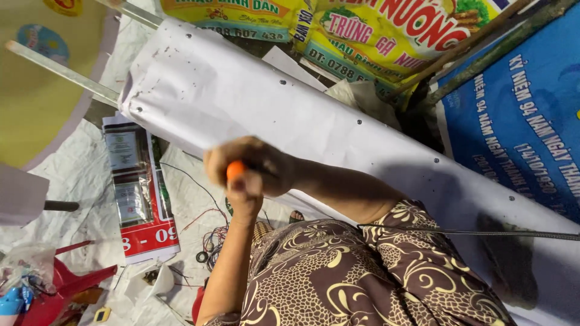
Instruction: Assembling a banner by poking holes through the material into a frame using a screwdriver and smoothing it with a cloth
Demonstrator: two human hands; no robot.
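An orange-handled tool (235, 169) is gripped by both hands, right hand (266, 164) closed over left hand (244, 194), just near of a white banner sheet (254, 96) with eyelets.

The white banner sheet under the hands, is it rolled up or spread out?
Spread out. The white banner sheet lies flat and open diagonally across the view, its eyelet holes showing, with both hands together over it around an orange handle.

floor (78, 175) littered with printed banners (513, 102)
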